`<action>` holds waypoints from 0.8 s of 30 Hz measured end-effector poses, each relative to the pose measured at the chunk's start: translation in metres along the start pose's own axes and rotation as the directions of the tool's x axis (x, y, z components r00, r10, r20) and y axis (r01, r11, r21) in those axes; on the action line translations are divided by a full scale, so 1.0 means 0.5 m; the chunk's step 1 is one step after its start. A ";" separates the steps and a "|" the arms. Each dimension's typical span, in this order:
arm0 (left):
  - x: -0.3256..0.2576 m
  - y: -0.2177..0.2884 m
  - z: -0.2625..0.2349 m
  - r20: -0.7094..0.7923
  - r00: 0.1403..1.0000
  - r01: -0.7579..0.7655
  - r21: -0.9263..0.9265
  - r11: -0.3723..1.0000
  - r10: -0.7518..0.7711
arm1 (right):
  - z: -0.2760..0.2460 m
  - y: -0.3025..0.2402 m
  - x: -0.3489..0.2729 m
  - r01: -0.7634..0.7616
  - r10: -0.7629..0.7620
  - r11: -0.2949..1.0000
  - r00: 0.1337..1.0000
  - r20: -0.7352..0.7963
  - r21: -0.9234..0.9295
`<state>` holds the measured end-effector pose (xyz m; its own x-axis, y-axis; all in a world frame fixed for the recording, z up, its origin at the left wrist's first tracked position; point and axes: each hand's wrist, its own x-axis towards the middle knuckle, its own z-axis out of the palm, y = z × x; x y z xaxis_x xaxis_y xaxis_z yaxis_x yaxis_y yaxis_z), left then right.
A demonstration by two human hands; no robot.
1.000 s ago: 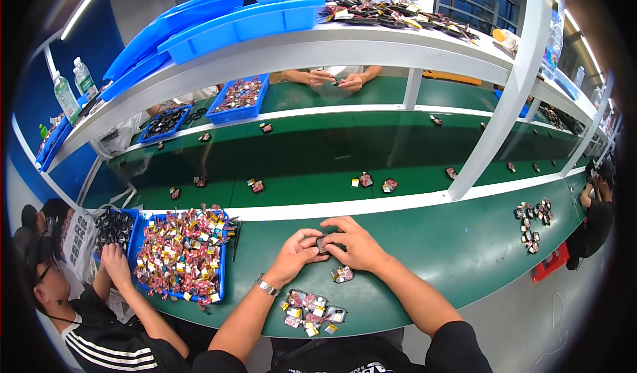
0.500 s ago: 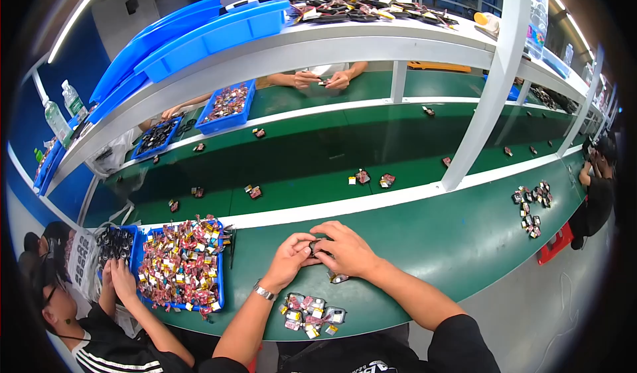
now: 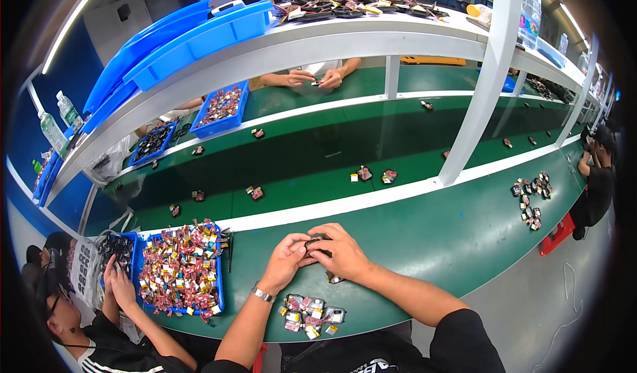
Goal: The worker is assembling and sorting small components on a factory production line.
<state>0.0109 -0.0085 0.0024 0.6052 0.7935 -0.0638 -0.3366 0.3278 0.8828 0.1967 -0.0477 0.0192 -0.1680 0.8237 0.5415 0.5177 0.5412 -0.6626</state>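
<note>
Over the near green bench, my left hand and my right hand meet, fingers closed round a small black plastic casing. Fingers cover most of it, so its details stay hidden. Partly beneath my right hand lies another small electronic assembly. Nearer my body, between the forearms, sits a group of small assemblies with clear or black housings, white-and-yellow blocks and reddish parts. Left of my left hand stands a blue tray heaped with red, white and yellow electronic pieces.
A co-worker's hands are by a tray of black parts at left. Several assemblies lie on the sunken green belt. A white post supports the overhead shelf. More assemblies lie at right.
My hands stay together on the black casing, with small finger shifts. The co-worker's hand at left has risen slightly toward the black parts. The whole view has shifted a little.
</note>
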 end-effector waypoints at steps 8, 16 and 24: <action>0.002 -0.009 -0.007 -0.034 0.999 -0.039 0.062 0.997 0.041 | 0.016 0.000 -0.002 -0.033 0.033 0.995 0.999 -0.007 0.098; -0.003 -0.016 0.003 -0.107 0.991 -0.070 0.070 0.995 0.077 | 0.011 -0.001 0.005 0.007 -0.008 0.997 1.000 0.012 0.083; 0.000 -0.010 0.003 -0.084 0.995 -0.042 0.034 0.999 0.045 | 0.005 -0.007 0.012 0.050 -0.050 0.999 0.995 -0.088 -0.010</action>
<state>0.0136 -0.0108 -0.0015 0.5271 0.8474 -0.0632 -0.3368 0.2766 0.9001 0.1919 -0.0442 0.0236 -0.1190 0.7773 0.6178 0.5175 0.5795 -0.6295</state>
